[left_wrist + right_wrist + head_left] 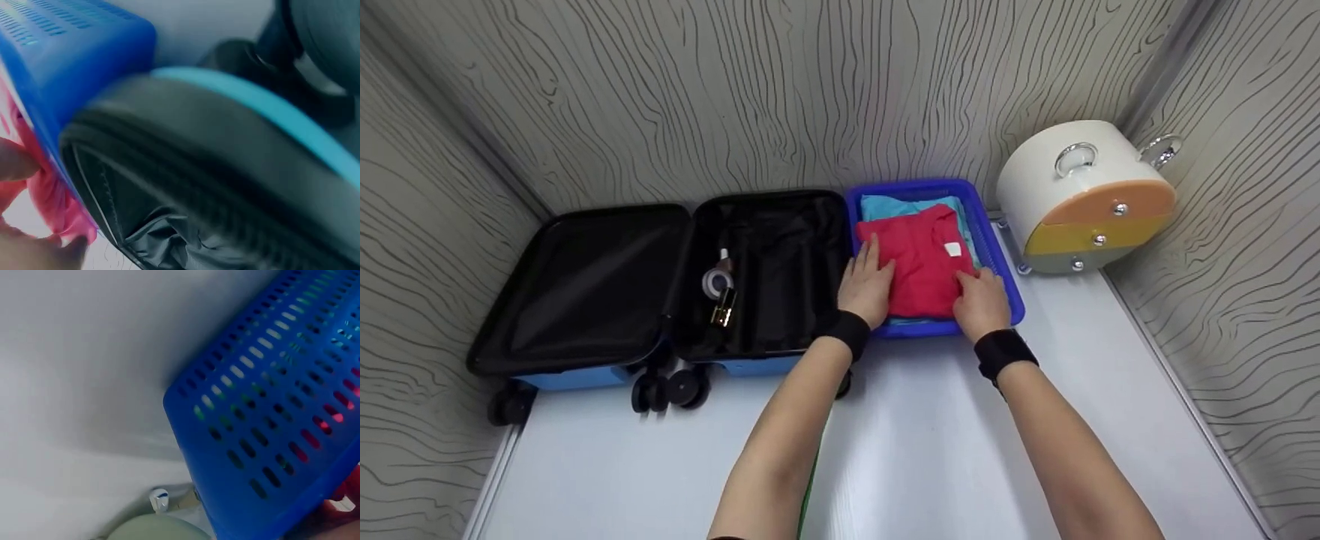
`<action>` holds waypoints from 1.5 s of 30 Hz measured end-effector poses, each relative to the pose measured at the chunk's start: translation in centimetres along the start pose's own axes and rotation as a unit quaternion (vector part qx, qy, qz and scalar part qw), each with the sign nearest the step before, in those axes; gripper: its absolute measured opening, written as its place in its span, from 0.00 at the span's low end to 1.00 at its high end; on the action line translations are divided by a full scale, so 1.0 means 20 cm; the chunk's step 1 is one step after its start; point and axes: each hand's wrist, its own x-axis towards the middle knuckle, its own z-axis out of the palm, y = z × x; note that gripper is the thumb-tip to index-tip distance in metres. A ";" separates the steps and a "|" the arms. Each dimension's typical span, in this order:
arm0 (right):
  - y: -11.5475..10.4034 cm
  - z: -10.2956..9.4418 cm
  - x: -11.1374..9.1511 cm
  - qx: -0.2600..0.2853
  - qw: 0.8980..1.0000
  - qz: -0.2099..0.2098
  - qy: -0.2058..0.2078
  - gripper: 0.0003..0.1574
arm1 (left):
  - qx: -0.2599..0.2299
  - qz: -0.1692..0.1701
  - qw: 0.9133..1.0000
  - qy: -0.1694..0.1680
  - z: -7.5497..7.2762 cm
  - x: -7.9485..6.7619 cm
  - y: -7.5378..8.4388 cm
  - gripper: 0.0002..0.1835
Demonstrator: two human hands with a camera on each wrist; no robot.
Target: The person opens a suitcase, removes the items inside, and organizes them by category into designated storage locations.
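A folded red shirt [919, 262] with a white tag lies in a blue plastic basket [1011, 296], on top of light-blue folded clothing [900, 204]. My left hand [867, 289] rests over the shirt's left side, its fingers spread and fairly straight. At the opposite side, my right hand [982, 304] touches the shirt's edge near the basket's right wall. The right fingertips are partly hidden, and I cannot tell whether they pinch the cloth. In the left wrist view, fingers [17, 160] lie against the red cloth [48, 197] beside the basket wall.
An open suitcase [600, 281] with black lining stands left of the basket. In its right half are a white round item [715, 283] and a small gold-and-black item [724, 307]. A white rounded drawer box [1057, 176] with coloured drawers stands to the right, by the wall.
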 end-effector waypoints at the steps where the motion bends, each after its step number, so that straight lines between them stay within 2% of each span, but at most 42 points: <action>1: 0.00 0.00 0.00 -0.018 1.000 -0.006 0.004 0.27 | 0.024 0.002 1.000 -0.004 0.00 0.00 0.00 0.30; 3: 0.00 0.00 0.01 -0.065 0.998 -0.020 0.007 0.24 | 0.051 0.001 0.998 -0.023 0.00 -0.01 -0.01 0.31; 6: 0.01 0.00 0.02 -0.133 0.990 -0.038 0.001 0.21 | 0.060 -0.003 0.997 -0.052 -0.02 -0.03 -0.03 0.31; 9: 0.02 -0.01 0.03 -0.159 0.986 -0.041 -0.022 0.22 | 0.062 0.001 0.996 -0.070 -0.03 -0.04 -0.04 0.32; 14: 0.03 -0.02 0.03 -0.149 0.987 -0.030 -0.053 0.24 | 0.039 0.020 0.997 -0.070 -0.04 -0.06 -0.07 0.32; 20: 0.07 -0.05 0.04 -0.096 0.992 -0.051 -0.060 0.26 | 0.022 0.032 0.999 -0.033 -0.03 -0.11 -0.16 0.33; 26: 0.19 -0.12 0.04 -0.041 0.996 -0.072 -0.017 0.23 | 0.005 0.018 1.000 -0.015 -0.08 -0.18 -0.34 0.35; 31: 0.29 -0.22 0.04 -0.059 0.995 -0.071 0.028 0.23 | 0.017 -0.011 1.000 0.007 -0.14 -0.27 -0.52 0.35; 34: 0.34 -0.29 0.06 -0.074 0.994 -0.062 0.051 0.24 | 0.021 -0.035 0.999 0.007 -0.18 -0.33 -0.63 0.34; 39: 0.41 -0.43 0.11 -0.093 0.992 -0.041 0.079 0.32 | 0.025 -0.065 0.998 0.009 -0.24 -0.44 -0.83 0.35; 45: 0.48 -0.59 0.18 -0.097 0.992 -0.013 0.077 0.46 | 0.020 -0.078 0.997 0.019 -0.25 -0.60 -1.00 0.34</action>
